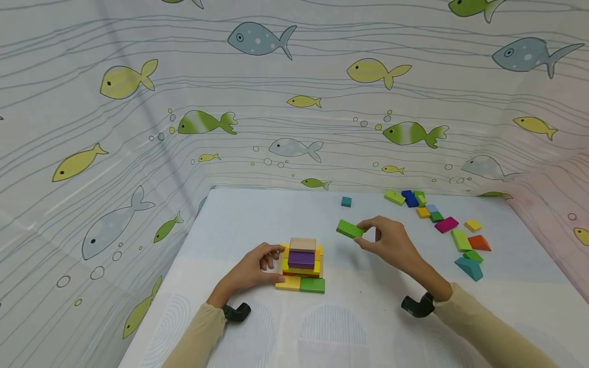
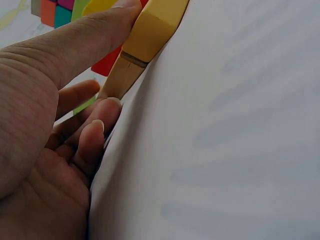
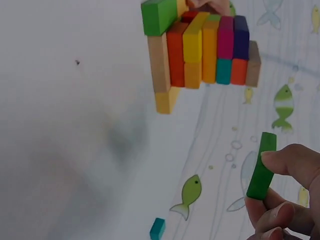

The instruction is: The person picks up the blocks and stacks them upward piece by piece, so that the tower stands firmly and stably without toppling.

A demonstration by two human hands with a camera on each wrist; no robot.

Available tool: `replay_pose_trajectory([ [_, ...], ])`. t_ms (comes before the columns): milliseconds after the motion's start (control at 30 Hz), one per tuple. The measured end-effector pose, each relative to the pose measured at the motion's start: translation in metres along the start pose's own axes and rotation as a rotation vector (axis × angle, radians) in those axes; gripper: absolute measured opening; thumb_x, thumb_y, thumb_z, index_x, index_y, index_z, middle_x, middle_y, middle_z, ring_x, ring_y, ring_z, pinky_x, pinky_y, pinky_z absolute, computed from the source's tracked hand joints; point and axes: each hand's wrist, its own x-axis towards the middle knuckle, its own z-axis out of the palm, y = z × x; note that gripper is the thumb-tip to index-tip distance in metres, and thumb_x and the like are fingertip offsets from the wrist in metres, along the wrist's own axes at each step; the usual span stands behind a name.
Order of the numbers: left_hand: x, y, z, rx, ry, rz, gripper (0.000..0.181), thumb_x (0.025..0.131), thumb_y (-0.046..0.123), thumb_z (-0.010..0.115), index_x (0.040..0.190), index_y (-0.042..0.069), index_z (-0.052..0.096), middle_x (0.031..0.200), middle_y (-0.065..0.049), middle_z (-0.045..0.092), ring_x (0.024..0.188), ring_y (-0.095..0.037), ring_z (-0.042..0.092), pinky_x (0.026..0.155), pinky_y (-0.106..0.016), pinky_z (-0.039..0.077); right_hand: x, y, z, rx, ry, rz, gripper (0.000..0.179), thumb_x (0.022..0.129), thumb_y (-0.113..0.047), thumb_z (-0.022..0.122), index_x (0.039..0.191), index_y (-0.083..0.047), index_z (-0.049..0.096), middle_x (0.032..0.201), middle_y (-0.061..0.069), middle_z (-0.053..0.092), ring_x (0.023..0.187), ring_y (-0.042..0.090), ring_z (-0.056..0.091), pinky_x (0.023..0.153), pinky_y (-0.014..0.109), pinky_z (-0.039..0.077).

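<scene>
The half-curled left hand (image 1: 252, 267) grips the block stack (image 1: 301, 259) at left; the right hand (image 1: 390, 241) pinches a green block (image 1: 348, 229).

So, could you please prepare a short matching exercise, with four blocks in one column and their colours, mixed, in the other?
Blocks
1. Held block, in the right grip
2. Topmost block of the tower
3. Front block just beneath the topmost one, facing the person
4. Lone block near the far edge of the table

Colours
A. Teal
B. Purple
C. Green
D. Bare wood

Right pairs: 1-C, 2-D, 3-B, 4-A
</scene>
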Motion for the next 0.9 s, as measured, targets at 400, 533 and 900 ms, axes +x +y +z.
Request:
replay_pose_trajectory([
  [400, 0.000, 0.000, -0.001, -0.008, -0.005, -0.005, 0.075, 0.081, 0.042, 0.089, 0.144, 0.021, 0.056, 0.116, 0.003, 0.055, 0.090, -0.017, 0.054, 0.078, -0.028, 0.046, -0.005, -0.050, 0.016, 0.057, -0.064, -0.146, 0.034, 0.082, -0.021, 0.090, 0.112, -0.014, 0.077, 0.097, -0.006, 0.069, 0.064, 0.011, 0.046, 0.054, 0.025, 0.038],
  [533, 0.001, -0.001, -0.002, -0.006, -0.005, 0.005, 0.074, 0.081, 0.041, 0.089, 0.143, 0.020, 0.056, 0.115, 0.004, 0.055, 0.089, -0.017, 0.054, 0.077, -0.028, 0.046, -0.006, -0.061, 0.024, 0.071, -0.100, -0.177, 0.033, 0.082, -0.021, 0.090, 0.112, -0.015, 0.077, 0.097, -0.008, 0.068, 0.065, 0.011, 0.046, 0.054, 0.024, 0.039],
  [900, 0.000, 0.002, -0.003, -0.012, 0.007, 0.037, 0.073, 0.082, 0.038, 0.089, 0.143, 0.015, 0.057, 0.114, 0.000, 0.056, 0.087, -0.016, 0.053, 0.075, -0.027, 0.046, -0.005, -0.080, 0.047, -0.009, -0.112, -0.263, 0.034, 0.080, -0.024, 0.090, 0.110, -0.017, 0.076, 0.104, -0.001, 0.061, 0.074, 0.011, 0.050, 0.062, 0.022, 0.047],
])
